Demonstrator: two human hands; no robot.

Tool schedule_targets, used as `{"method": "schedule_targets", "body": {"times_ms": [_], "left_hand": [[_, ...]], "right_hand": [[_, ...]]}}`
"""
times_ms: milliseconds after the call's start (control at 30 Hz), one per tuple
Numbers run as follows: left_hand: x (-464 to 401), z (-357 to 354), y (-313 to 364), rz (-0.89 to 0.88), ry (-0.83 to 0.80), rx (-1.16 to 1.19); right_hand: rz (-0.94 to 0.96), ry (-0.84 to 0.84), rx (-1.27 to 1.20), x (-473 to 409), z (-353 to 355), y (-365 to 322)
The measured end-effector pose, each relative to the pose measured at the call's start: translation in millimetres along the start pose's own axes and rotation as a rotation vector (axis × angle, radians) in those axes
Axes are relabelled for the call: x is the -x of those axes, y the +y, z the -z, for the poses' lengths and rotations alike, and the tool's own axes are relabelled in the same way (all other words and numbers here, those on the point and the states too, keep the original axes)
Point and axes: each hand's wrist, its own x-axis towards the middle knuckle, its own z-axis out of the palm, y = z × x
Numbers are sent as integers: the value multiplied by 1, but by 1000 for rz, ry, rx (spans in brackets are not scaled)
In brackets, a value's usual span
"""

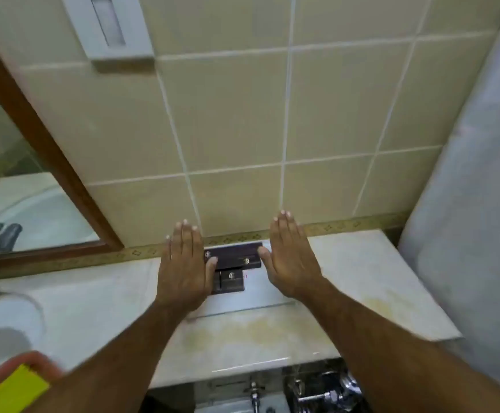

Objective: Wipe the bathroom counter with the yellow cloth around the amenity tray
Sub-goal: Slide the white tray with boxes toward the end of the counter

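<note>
Head view: flat hands flank tray (272,296); counter (362,263) edges bare.

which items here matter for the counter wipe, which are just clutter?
Job:
- yellow cloth, bottom left, not in either hand
- counter
- amenity tray, clear, holding dark boxes
- left hand and right hand, open, flat, either side of the boxes

Lying about:
- mirror
- wall dispenser
- sink
- tiled wall
</note>
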Motion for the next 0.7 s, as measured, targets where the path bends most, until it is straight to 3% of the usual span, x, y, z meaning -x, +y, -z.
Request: {"method": "schedule_targets", "body": {"times_ms": [167,267,467,600,700], "left_hand": [[25,-61,-14,252,-147,2],[21,-62,-15,387,-218,-19],[16,-61,-6,480,-296,-1],[15,-65,-7,688,-255,105],[17,-72,-15,664,-311,22]], "right_hand": [[-191,-259,-67,27,-79,19],[-320,-270,-126,19,-91,14],[-345,-366,44,0,-88,13],[-362,-320,152,-9,-86,16],[-330,-247,374,-10,-84,12]]}}
